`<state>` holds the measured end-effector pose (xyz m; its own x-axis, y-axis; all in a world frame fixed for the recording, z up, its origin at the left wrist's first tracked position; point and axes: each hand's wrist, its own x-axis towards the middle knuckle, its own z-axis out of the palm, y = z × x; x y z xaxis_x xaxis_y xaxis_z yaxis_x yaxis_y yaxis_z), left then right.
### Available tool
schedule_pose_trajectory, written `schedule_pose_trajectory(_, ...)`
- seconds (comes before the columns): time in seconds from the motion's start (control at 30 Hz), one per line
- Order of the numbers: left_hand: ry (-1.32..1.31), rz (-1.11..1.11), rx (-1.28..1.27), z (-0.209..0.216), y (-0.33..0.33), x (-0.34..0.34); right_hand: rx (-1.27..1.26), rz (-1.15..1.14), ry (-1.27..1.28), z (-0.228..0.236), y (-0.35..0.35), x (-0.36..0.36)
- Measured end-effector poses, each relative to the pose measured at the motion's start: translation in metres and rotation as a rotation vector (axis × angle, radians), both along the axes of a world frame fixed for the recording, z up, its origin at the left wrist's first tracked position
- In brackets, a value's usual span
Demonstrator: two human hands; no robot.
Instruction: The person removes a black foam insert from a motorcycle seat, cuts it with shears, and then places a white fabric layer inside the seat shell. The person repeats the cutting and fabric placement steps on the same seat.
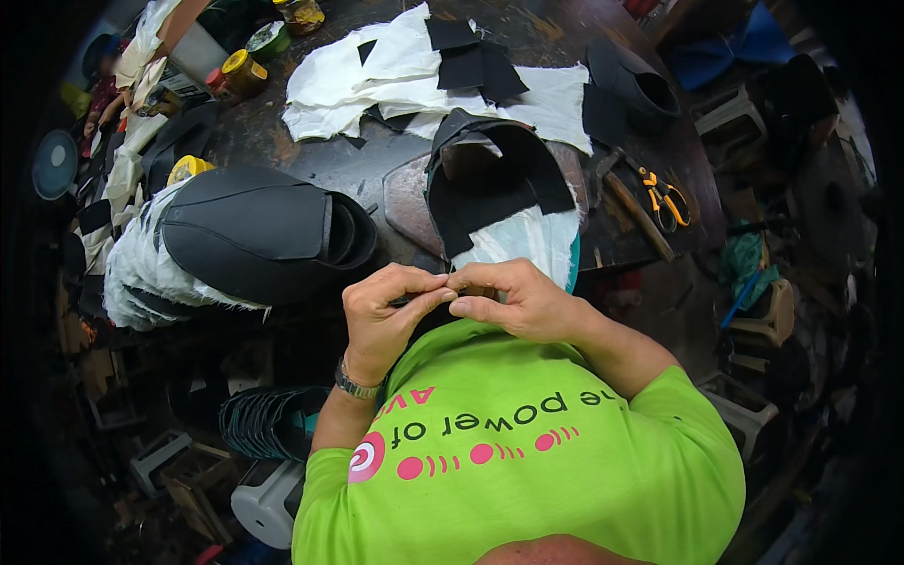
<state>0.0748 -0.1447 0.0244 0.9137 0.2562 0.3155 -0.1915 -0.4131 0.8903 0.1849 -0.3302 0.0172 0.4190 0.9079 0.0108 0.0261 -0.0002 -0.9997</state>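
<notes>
A black shoe upper (492, 138) stands upside down in front of me, its inside facing up and white lining cloth (520, 235) laid in its near part. At the near left corner of this upper, my left hand (388, 299) pinches with thumb and forefinger on the dark edge. My right hand (516, 299) meets it there, fingers bent and also pinching, so the fingertips of both nearly touch. The exact bit between them is mostly hidden. Under the upper lies a brown, worn block (411, 202).
Left of my hands, stacked black shoe uppers (254, 217) rest with white cloth (141, 268). White and black fabric pieces (377, 80) cover the far table. A hammer (640, 212) and orange-handled pliers (666, 201) lie right; another black upper (636, 85) stands beyond. Jars (243, 72) stand far left.
</notes>
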Motion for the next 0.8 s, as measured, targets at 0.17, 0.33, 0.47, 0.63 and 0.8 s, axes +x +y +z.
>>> schedule_pose_trajectory(0.17,0.091,-0.023,-0.012,-0.003,-0.003,-0.003,-0.042,0.001,-0.091,0.004,-0.006,0.002)
schedule_pose_trajectory(0.33,0.132,-0.334,-0.029,0.003,0.000,0.003,-0.126,0.096,-0.247,0.019,-0.024,0.005)
schedule_pose_trajectory(0.47,0.232,-0.431,0.098,0.010,0.001,0.008,-0.092,-0.095,-0.289,0.038,-0.066,0.019)
schedule_pose_trajectory(0.63,0.271,-0.508,0.448,0.032,0.006,0.024,-0.518,-0.723,-1.140,0.014,-0.126,0.073)
schedule_pose_trajectory(0.8,-0.179,-0.109,0.464,0.063,0.034,0.110,-0.984,-0.713,-1.290,-0.047,-0.153,0.107)
